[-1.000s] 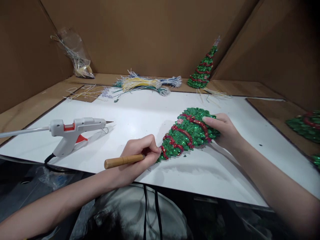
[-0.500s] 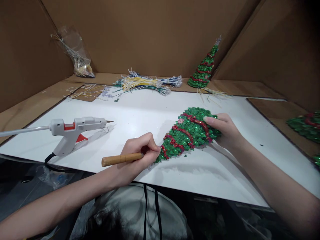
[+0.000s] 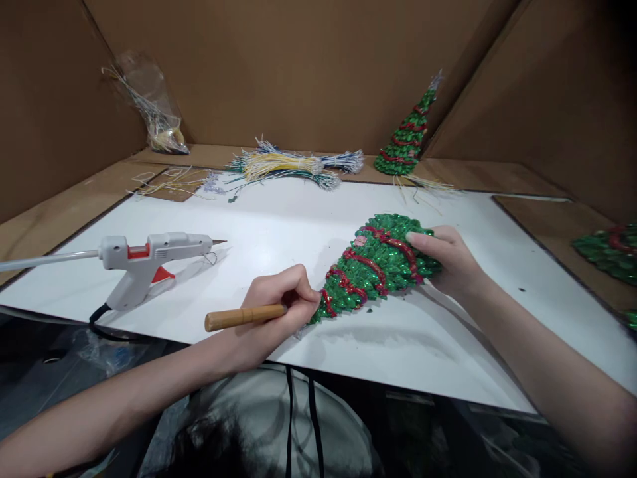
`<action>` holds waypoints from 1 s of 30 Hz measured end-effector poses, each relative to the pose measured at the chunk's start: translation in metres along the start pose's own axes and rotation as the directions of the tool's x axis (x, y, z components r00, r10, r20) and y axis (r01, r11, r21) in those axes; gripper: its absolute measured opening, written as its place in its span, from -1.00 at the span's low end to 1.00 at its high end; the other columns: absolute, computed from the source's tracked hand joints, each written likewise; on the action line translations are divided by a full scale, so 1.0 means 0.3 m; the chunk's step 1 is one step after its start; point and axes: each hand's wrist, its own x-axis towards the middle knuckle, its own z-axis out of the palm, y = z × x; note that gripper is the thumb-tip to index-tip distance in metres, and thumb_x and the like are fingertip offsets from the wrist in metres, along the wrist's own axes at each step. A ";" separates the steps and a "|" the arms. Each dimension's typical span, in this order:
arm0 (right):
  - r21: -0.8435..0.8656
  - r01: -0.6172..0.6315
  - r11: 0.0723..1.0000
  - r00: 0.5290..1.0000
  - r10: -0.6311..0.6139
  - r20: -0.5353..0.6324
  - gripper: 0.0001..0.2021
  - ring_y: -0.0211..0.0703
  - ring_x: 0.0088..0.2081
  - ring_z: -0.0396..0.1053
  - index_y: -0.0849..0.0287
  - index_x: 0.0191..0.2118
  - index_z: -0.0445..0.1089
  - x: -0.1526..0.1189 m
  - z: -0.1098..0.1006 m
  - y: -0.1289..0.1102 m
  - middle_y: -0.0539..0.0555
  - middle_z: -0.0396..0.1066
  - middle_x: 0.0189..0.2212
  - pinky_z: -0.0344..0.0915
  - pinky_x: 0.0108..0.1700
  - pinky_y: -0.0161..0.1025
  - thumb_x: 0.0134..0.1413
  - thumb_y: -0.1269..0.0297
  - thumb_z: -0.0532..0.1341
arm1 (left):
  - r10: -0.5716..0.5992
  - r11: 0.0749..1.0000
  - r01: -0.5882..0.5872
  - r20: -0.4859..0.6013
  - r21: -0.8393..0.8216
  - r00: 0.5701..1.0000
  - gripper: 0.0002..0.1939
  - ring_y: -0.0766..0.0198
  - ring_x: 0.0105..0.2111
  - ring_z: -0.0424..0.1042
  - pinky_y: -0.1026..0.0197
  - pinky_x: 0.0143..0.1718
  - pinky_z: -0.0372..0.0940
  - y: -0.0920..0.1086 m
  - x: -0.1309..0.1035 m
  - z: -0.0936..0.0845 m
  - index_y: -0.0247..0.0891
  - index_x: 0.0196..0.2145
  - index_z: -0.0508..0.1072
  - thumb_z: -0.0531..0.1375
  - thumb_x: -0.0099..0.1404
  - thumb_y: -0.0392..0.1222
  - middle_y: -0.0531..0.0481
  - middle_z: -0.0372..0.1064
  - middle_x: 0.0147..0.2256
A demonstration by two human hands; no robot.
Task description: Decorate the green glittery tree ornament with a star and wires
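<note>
A small green glittery Christmas tree (image 3: 378,259) with red garlands lies tilted over the white board, its narrow tip toward the lower left. My right hand (image 3: 450,259) grips its wide base, thumb on top. At the tip, my left hand (image 3: 283,309) is closed around a tool with a turned wooden handle (image 3: 243,317); the handle points left. The tool's working end is hidden behind my fingers, which touch or nearly touch the tip.
A white glue gun (image 3: 154,262) stands at left on the white board (image 3: 279,226). Bundled wires (image 3: 293,162) lie at the back, beside a finished-looking tree (image 3: 405,139). A plastic bag (image 3: 154,106) leans in the back-left corner. Another tree (image 3: 610,252) shows at right. Cardboard walls (image 3: 298,73) surround the board.
Almost nothing differs. The wooden handle has shifted very slightly to the right; both hands keep their hold and the tree stays in place.
</note>
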 end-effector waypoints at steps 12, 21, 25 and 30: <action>0.014 0.007 1.000 1.000 -0.007 -0.002 -0.51 -0.38 -0.74 -0.04 0.20 -0.82 0.17 0.000 -0.001 -0.002 -0.10 0.02 -0.83 -0.13 -0.68 -0.34 -0.30 -0.02 0.37 | -0.003 1.000 0.003 0.011 0.017 1.000 -0.80 0.40 -0.51 0.16 0.25 -0.51 0.01 -0.001 0.001 -0.001 -0.23 -0.48 0.17 0.08 0.30 -0.31 0.12 0.18 -0.50; 0.035 0.008 0.999 1.000 -0.008 0.003 -0.50 -0.40 -0.74 -0.04 0.21 -0.83 0.18 0.000 0.004 -0.006 -0.10 0.01 -0.83 -0.12 -0.69 -0.36 -0.31 -0.01 0.39 | 0.001 1.000 -0.001 0.010 0.025 1.000 -0.79 0.41 -0.50 0.15 0.26 -0.50 0.02 0.000 -0.002 -0.002 -0.23 -0.48 0.16 0.08 0.30 -0.32 0.12 0.18 -0.49; 0.036 0.008 0.999 1.000 -0.008 0.005 -0.50 -0.41 -0.75 -0.04 0.21 -0.83 0.18 0.000 0.002 -0.005 -0.10 0.00 -0.83 -0.13 -0.70 -0.37 -0.31 -0.01 0.39 | -0.003 0.999 0.003 0.007 0.032 1.000 -0.80 0.43 -0.52 0.14 0.27 -0.51 0.01 -0.003 0.001 -0.002 -0.24 -0.48 0.17 0.08 0.30 -0.32 0.13 0.18 -0.49; 0.045 0.008 0.999 1.000 -0.009 0.020 -0.50 -0.41 -0.76 -0.04 0.22 -0.83 0.18 0.001 0.001 -0.001 -0.10 0.01 -0.84 -0.13 -0.71 -0.37 -0.30 -0.01 0.39 | 0.007 1.000 -0.008 0.007 0.030 1.000 -0.79 0.41 -0.50 0.14 0.26 -0.50 0.01 -0.006 0.004 0.001 -0.23 -0.49 0.16 0.08 0.30 -0.32 0.13 0.16 -0.50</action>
